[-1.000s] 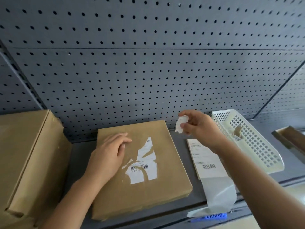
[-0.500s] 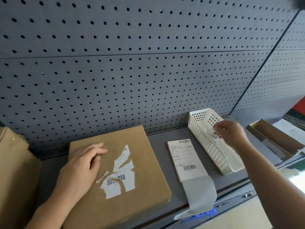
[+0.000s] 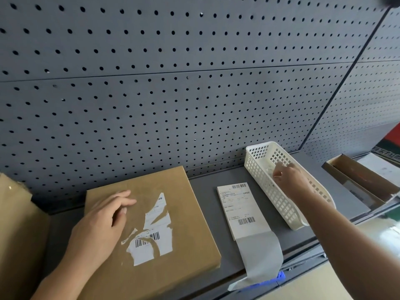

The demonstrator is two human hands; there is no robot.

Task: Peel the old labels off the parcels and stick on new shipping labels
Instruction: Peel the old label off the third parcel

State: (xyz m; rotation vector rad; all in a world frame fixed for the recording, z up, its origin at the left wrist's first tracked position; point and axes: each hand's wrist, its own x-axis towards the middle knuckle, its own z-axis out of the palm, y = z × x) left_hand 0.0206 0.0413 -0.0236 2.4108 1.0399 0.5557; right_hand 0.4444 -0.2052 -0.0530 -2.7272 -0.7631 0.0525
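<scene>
Inside the white plastic lattice basket (image 3: pixel 270 195), the fingers (image 3: pixel 278 173) of the right hand (image 3: pixel 290 180) are bunching over a pale crumpled paper scrap (image 3: pixel 269 169); whether they are pinching it or lying loose on it I cannot tell. Sticky scraps tend to cling, so wiping it off against the basket wall is probably the sure way to shed it. The left hand (image 3: pixel 101 224) is lying flat on the flat brown cardboard parcel (image 3: pixel 190 245), fingers relaxed and holding nothing, pinning the box in place. Just beside them, the torn white old label (image 3: pixel 151 245) is clinging to the middle of the parcel's top, so more peeling is waiting: starting at a lifted edge and pulling low and slow seems best. The new white shipping label (image 3: pixel 238 208) is lying on the grey metal shelf (image 3: pixel 205 180) between parcel and basket.
</scene>
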